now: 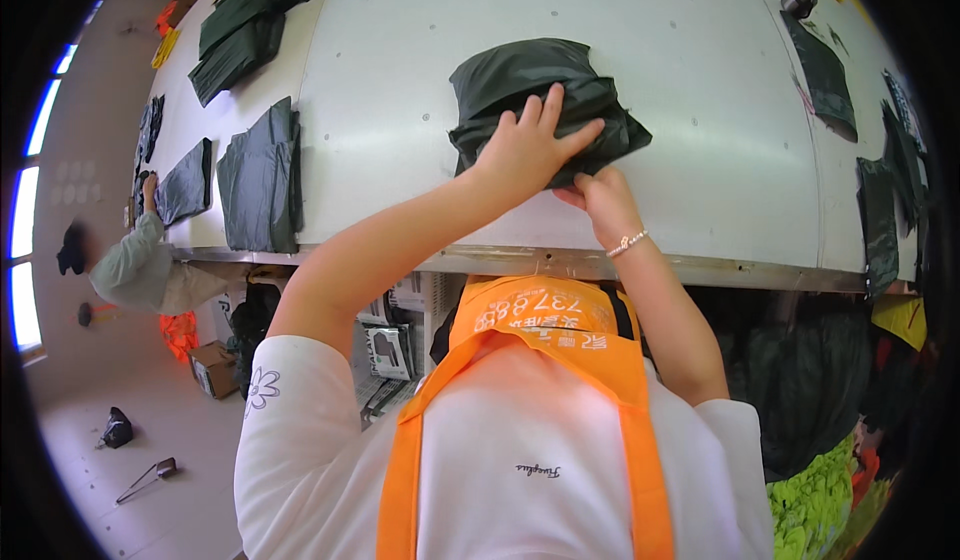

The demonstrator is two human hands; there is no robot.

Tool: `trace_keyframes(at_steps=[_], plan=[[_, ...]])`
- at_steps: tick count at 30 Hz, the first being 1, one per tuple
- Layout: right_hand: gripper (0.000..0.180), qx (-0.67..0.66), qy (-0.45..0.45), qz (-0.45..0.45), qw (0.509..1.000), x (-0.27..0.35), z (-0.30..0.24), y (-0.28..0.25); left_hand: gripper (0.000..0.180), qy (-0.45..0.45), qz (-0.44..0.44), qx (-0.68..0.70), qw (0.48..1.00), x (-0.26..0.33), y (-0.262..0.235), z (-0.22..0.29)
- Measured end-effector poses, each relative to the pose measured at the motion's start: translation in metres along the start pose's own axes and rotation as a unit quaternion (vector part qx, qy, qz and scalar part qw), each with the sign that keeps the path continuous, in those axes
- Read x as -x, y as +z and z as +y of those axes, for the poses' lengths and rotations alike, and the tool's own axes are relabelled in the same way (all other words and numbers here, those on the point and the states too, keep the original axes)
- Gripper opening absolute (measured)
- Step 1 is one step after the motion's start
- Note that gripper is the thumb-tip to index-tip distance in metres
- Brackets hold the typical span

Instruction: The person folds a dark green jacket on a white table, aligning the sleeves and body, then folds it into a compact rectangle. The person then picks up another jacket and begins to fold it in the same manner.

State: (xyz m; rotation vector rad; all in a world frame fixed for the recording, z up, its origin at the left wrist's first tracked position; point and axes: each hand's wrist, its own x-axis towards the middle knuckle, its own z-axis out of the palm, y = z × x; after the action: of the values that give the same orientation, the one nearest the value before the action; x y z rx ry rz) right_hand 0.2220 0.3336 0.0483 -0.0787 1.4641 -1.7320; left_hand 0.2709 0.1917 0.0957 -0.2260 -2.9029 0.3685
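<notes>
- While the left hand (525, 150) presses, grip spread, dark cloth (528, 72) lies on the table (385, 140), near its front edge, open room either side.
- Right hand (606, 200): fingertips partly hidden; pinching, I cannot tell.

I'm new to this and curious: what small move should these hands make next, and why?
Perhaps smooth the dark green bundle with the left hand: its top looks creased and its edges uneven, that hand lies spread on top, and the right hand is at the bundle's near edge.

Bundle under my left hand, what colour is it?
Dark grey-green; the bundle shows best in the head view.
</notes>
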Motion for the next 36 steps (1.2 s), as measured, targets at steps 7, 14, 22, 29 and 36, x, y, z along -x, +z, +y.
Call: trace_keyframes(at_steps=[7, 14, 22, 29, 36], plan=[[0.026, 0.154, -0.331, 0.214, 0.906, 0.007, -0.013, 0.006, 0.070, 0.035, 0.021, 0.014, 0.999, -0.010, 0.007, -0.010], [0.012, 0.715, -0.244, 0.030, 0.655, -0.031, -0.008, -0.011, 0.067, 0.027, 0.015, 0.072, 0.997, -0.039, 0.009, -0.009], [0.026, 0.792, -0.235, 0.011, 0.564, -0.013, -0.047, -0.052, 0.055, 0.053, -0.023, 0.091, 0.994, -0.049, 0.041, 0.007], [0.021, 0.792, -0.315, -0.083, 0.517, -0.035, -0.081, -0.095, 0.038, 0.051, -0.181, 0.067, 0.980, -0.072, 0.070, 0.050], [0.020, 0.661, -0.174, -0.158, 0.713, -0.030, 0.014, -0.050, 0.052, 0.010, -0.205, 0.226, 0.952, -0.093, 0.067, 0.028]])
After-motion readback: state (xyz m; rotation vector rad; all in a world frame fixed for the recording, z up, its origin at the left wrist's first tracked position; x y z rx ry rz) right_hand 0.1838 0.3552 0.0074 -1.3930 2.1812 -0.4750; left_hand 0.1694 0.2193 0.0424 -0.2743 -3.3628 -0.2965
